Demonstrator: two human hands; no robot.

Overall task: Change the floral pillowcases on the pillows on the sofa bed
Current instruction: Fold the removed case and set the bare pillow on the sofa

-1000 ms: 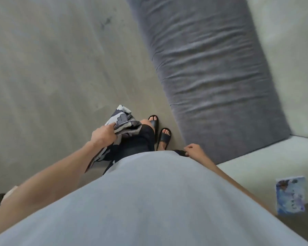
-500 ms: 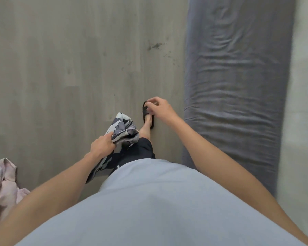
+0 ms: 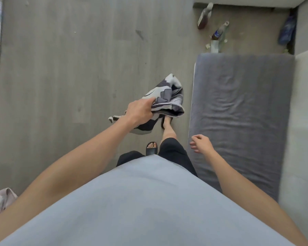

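Grey-patterned pillowcase (image 3: 164, 100) bunched in left hand (image 3: 140, 110) grip; right hand (image 3: 200, 143) loose, fingers relaxed, over grey mattress (image 3: 242, 112).

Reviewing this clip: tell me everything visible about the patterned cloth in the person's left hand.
The patterned cloth looks like soft, thin fabric printed in grey, white and black patches. It is bunched and crumpled, not spread out. The left hand grips it at one side, holding it in the air above the wooden floor; loose ends hang below the wrist, over the forward foot. It lies left of the grey mattress, apart from it.
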